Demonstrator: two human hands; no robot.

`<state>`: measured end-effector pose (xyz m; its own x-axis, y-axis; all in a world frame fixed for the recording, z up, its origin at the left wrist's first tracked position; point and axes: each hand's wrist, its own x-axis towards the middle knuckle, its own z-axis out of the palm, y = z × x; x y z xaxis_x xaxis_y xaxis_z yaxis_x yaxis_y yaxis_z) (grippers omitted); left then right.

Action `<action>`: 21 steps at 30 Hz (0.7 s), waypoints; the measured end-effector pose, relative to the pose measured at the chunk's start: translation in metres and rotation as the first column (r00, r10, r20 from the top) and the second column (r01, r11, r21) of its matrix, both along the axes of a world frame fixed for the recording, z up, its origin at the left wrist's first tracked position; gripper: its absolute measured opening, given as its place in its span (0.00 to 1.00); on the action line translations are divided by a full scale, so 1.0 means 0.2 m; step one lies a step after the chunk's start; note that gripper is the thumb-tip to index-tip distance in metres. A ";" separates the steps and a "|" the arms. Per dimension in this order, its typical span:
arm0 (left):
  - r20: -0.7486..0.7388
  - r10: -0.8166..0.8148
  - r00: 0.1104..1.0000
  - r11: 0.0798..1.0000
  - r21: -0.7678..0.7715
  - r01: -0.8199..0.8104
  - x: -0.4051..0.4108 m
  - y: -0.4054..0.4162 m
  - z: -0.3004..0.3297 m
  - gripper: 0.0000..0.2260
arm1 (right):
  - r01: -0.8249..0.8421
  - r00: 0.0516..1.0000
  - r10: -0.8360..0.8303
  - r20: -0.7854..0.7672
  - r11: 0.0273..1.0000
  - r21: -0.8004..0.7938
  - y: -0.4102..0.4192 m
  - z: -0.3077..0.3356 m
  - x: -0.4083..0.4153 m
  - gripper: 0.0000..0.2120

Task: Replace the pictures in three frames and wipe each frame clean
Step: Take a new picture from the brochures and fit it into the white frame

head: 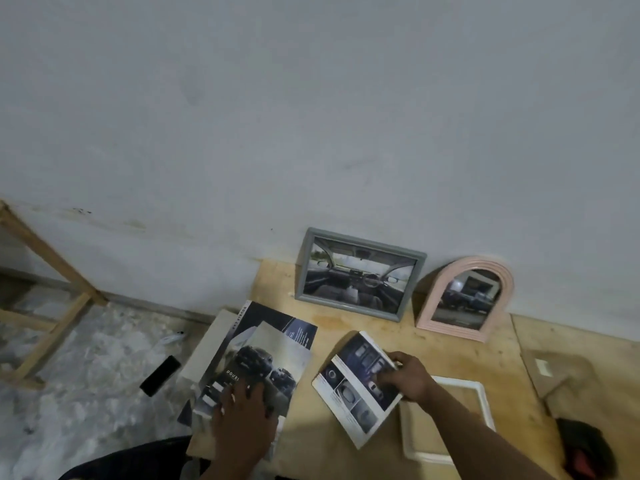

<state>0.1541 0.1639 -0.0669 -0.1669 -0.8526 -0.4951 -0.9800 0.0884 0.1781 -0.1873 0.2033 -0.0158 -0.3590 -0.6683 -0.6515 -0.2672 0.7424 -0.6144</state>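
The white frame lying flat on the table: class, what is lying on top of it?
The person's right forearm crosses over the white frame, and the printed page held by the right hand overlaps its left corner. That corner is hidden. Bare table shows through its opening.

A right hand (410, 377) is gripping a printed car-photo page (356, 386) on a pale plywood board (346, 455), while the left hand (242, 410) is pressing flat on a glossy car brochure (256, 358). A grey rectangular frame (360, 273) and a pink arched frame (465, 299) are leaning against the wall (311, 116).
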 end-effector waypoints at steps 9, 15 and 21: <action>-0.464 0.817 0.343 0.522 0.847 -0.097 -0.63 -0.01 0.38 0.18 | 0.387 0.869 -0.339 0.360 0.919 -0.070 0.28 0.16 -0.18 0.25; -0.608 0.673 0.421 0.715 0.681 -0.159 -0.94 0.07 0.37 0.03 | 0.472 0.845 -0.413 0.341 0.875 -0.110 0.48 0.20 -0.27 0.24; -0.642 0.599 0.478 0.794 0.556 -0.247 -1.13 0.16 0.34 0.04 | 0.578 0.802 -0.508 0.314 0.792 -0.195 0.66 0.21 -0.47 0.10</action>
